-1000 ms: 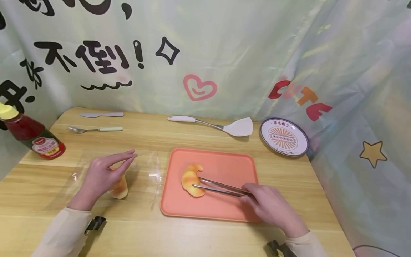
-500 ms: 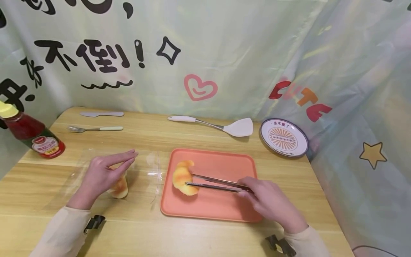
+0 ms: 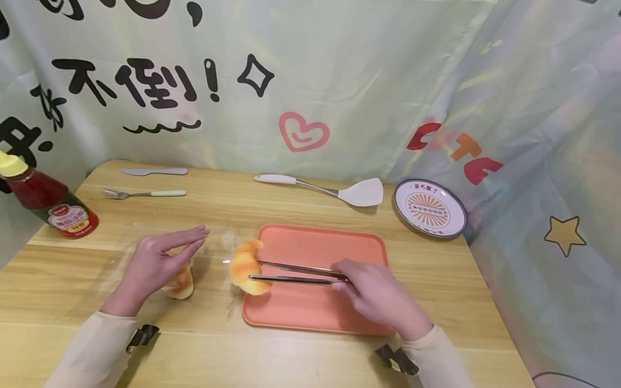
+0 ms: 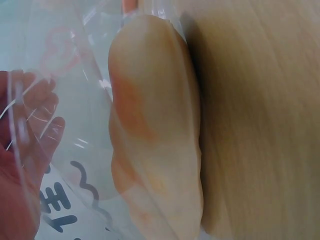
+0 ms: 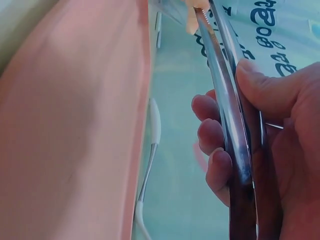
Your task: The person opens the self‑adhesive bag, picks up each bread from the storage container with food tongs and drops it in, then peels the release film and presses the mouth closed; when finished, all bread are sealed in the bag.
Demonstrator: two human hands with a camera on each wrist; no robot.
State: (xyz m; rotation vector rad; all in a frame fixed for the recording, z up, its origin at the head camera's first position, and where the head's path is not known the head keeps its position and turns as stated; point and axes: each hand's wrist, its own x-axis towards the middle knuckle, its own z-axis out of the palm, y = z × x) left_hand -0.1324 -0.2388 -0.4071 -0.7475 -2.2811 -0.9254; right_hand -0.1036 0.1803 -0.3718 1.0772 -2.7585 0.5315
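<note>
My right hand grips metal tongs, thumb on one side and fingers curled round the other, as the right wrist view also shows. A croissant-shaped bread is pinched at the tongs' tips, over the tray's left edge. My left hand lies at a clear plastic bag, its fingers fairly straight and the thumb apart. In the left wrist view the fingers show through the film. Beside them is a long bread roll under the film, partly hidden by the hand in the head view.
An orange-pink tray lies mid-table. Behind it are a white spatula and a patterned plate. A fork and a knife lie at the back left, near a ketchup bottle.
My right hand has moved left with the tongs, carrying the croissant-shaped bread from the tray's left half to its left edge by the bag. The left hand has stayed almost still.
</note>
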